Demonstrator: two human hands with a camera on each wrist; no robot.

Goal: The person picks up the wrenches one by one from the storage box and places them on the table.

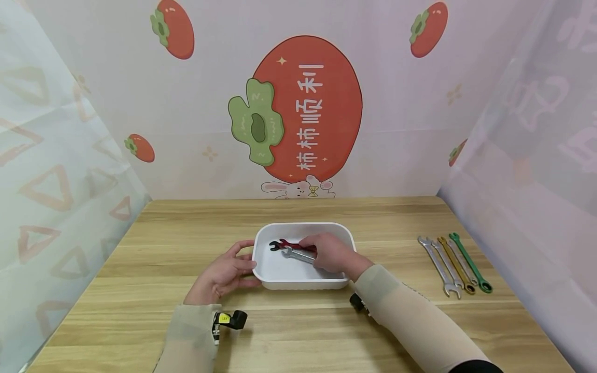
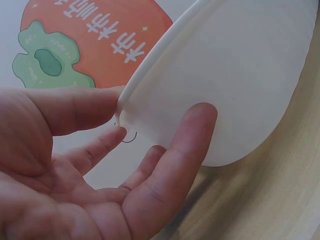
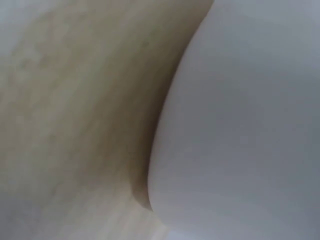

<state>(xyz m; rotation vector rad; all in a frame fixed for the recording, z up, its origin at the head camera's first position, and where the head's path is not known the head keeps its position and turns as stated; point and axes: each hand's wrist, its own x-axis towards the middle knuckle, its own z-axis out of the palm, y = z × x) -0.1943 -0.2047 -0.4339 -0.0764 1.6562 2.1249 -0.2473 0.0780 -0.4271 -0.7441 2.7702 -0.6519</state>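
A white plastic tray (image 1: 303, 284) stands on the wooden table. Inside it lie a black open-end wrench (image 1: 275, 245), a red wrench (image 1: 290, 244) and silver wrench metal (image 1: 298, 255), their other ends hidden under my right hand (image 1: 332, 253). That hand reaches over the tray's right side, its fingers curled down around the wrench handles; the fingertips are mostly hidden. My left hand (image 1: 227, 272) touches the tray's left outer wall with spread, fairly straight fingers (image 2: 185, 145). In the right wrist view only the tray's wall (image 3: 235, 130) and tabletop show, blurred.
Right of the tray, several wrenches lie side by side: silver ones (image 1: 438, 265), a gold one (image 1: 456, 264) and a green ratchet wrench (image 1: 470, 263) at the outer end. Printed cloth walls (image 1: 200, 103) enclose the table (image 1: 196, 223) at the back and both sides.
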